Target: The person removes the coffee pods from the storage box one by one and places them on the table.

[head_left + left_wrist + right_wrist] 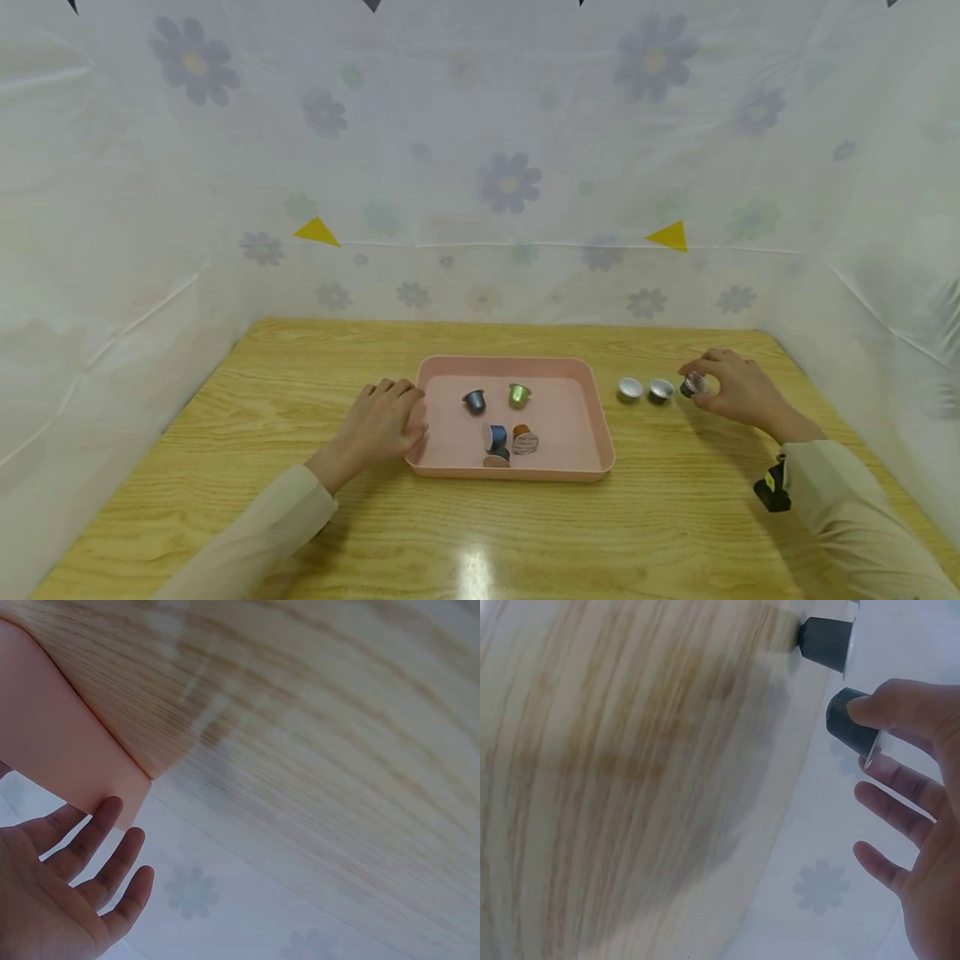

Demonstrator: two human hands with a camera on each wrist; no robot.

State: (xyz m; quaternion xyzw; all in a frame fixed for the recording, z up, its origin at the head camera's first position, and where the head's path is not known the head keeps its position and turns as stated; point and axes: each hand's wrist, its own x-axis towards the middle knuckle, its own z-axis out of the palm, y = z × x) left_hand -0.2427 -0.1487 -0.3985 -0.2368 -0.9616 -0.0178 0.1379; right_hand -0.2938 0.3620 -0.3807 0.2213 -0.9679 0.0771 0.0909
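At the right end of a short row, my right hand pinches a dark coffee capsule between thumb and fingers. Its silver lid faces up in the head view; whether its base touches the table I cannot tell. Beside it stand a dark coffee capsule and another silver-lidded one. My left hand rests on the left rim of the pink tray, its fingers relaxed and spread in the left wrist view. Inside lie a dark blue capsule, a green one, a blue one, a brown one and a dark one.
A wooden table carries everything. White flowered sheeting encloses its back and both sides. Yellow triangles mark the back sheet.
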